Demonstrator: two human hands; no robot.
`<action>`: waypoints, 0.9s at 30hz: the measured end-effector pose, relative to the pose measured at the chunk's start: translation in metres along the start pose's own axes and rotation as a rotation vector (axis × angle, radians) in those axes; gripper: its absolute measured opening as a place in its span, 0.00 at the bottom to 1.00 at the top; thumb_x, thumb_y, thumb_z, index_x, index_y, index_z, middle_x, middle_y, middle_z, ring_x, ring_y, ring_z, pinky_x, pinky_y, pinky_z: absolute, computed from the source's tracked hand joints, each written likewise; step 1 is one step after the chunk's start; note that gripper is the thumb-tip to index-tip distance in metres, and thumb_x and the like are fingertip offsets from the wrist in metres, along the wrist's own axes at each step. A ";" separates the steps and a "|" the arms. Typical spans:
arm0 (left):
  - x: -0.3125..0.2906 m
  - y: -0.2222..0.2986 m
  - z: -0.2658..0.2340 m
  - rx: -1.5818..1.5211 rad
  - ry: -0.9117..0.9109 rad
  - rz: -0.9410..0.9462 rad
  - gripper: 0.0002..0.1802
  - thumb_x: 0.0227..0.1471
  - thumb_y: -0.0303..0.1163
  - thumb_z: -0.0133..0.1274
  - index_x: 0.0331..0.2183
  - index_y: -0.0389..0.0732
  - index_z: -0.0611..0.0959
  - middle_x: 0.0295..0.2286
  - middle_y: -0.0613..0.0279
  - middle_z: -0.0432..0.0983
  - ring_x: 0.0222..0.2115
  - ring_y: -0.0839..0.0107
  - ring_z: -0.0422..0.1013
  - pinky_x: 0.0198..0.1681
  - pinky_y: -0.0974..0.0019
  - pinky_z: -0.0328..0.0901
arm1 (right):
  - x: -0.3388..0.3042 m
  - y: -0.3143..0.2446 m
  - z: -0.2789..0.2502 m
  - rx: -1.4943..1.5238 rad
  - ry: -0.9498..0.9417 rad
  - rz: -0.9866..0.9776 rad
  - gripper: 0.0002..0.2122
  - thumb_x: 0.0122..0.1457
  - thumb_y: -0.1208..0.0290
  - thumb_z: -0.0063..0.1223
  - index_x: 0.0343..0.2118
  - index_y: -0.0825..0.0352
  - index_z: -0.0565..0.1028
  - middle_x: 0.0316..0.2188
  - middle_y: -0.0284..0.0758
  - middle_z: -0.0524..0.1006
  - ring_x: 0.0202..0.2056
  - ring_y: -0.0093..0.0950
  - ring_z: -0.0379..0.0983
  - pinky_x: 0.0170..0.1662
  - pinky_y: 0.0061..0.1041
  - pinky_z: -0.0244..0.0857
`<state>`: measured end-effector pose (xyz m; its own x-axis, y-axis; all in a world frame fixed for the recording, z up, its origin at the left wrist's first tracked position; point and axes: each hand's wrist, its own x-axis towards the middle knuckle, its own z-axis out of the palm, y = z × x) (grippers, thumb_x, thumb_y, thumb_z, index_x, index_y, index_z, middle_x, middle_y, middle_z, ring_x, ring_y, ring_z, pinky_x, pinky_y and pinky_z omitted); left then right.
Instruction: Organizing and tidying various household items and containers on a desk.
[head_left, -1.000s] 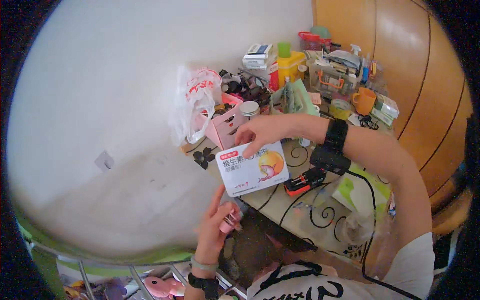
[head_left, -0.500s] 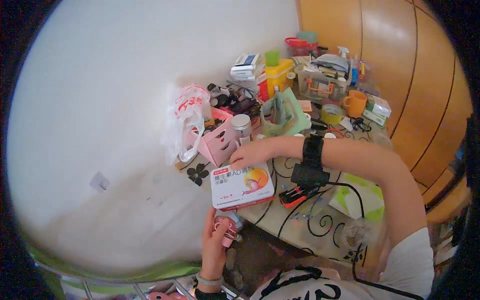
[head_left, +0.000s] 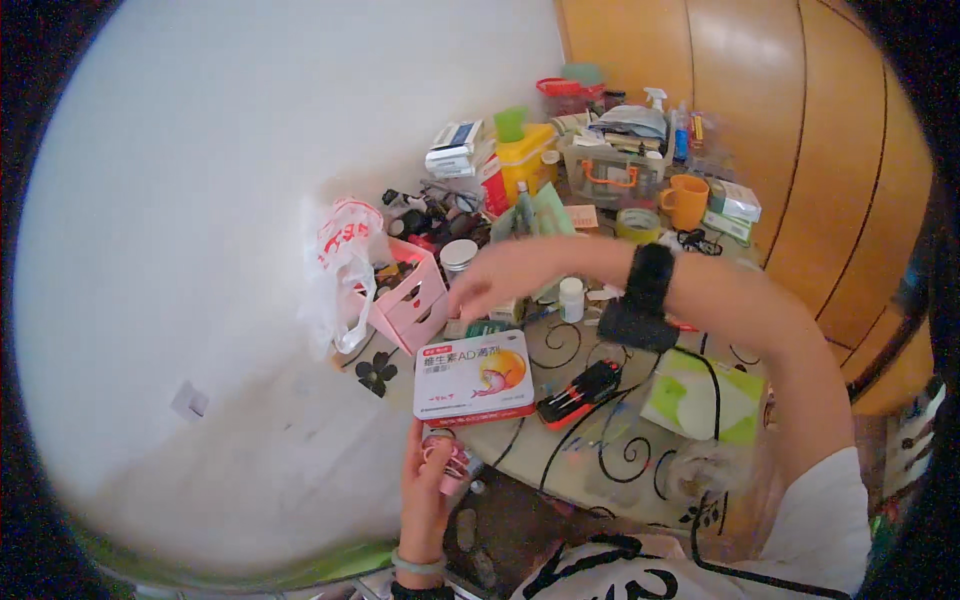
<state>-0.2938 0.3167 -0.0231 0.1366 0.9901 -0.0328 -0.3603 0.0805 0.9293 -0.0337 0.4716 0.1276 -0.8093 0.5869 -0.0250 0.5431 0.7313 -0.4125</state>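
We see a flat white box [head_left: 474, 377] with an orange and red picture on its lid lying at the near edge of the glass tabletop [head_left: 590, 450], just below the middle of the frame. Our right hand [head_left: 497, 281] hangs just above it in the picture, apart from it, its blurred fingers [head_left: 468, 303] loosely spread and pointing down-left toward a pink drawer box [head_left: 410, 300]; it holds nothing. The right forearm crosses the frame from the lower right and wears a black wrist strap [head_left: 640, 300].

The white box is rectangular, lies lid up and slightly tilted, with a red band along its lower edge. Directly under it, in the lower middle, our left hand [head_left: 428, 490] comes up from the bottom edge, palm toward us, fingers curled about a small pink object [head_left: 445, 462] that sits touching the box's lower edge; what the object is we cannot tell. A pale bracelet [head_left: 417, 565] circles that wrist.

Right of the box lies a black and orange tool case [head_left: 580, 392], and further right a green and white packet [head_left: 705, 397].
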 end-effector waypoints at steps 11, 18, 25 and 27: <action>-0.003 0.008 -0.008 0.080 -0.041 -0.016 0.36 0.55 0.31 0.53 0.61 0.39 0.58 0.28 0.62 0.72 0.25 0.76 0.70 0.23 0.74 0.65 | -0.110 0.047 -0.057 -0.515 0.374 0.471 0.10 0.56 0.65 0.51 0.37 0.64 0.77 0.29 0.37 0.79 0.32 0.34 0.76 0.38 0.34 0.69; -0.014 0.016 -0.013 0.086 -0.050 0.039 0.35 0.54 0.29 0.53 0.61 0.41 0.59 0.27 0.64 0.71 0.26 0.79 0.69 0.27 0.75 0.66 | -0.098 0.076 -0.046 -0.529 0.381 0.526 0.10 0.55 0.65 0.51 0.36 0.63 0.77 0.31 0.37 0.78 0.35 0.36 0.76 0.39 0.36 0.69; -0.032 0.023 -0.016 0.145 0.037 -0.006 0.24 0.58 0.31 0.50 0.55 0.37 0.69 0.30 0.66 0.72 0.27 0.79 0.68 0.30 0.76 0.64 | -0.089 0.104 -0.052 -0.759 0.452 0.657 0.10 0.53 0.63 0.53 0.31 0.65 0.77 0.31 0.39 0.76 0.33 0.38 0.76 0.34 0.37 0.69; -0.030 0.022 -0.018 0.147 0.025 0.029 0.26 0.58 0.32 0.51 0.56 0.37 0.68 0.30 0.67 0.71 0.27 0.82 0.67 0.28 0.78 0.63 | -0.089 0.109 -0.055 -0.652 0.368 0.683 0.15 0.54 0.58 0.54 0.29 0.68 0.77 0.36 0.42 0.78 0.35 0.37 0.76 0.35 0.37 0.69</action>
<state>-0.3219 0.2905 -0.0084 0.1044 0.9945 -0.0124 -0.2244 0.0357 0.9739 0.1099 0.5187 0.1349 -0.2199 0.9409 0.2577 0.9694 0.1813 0.1653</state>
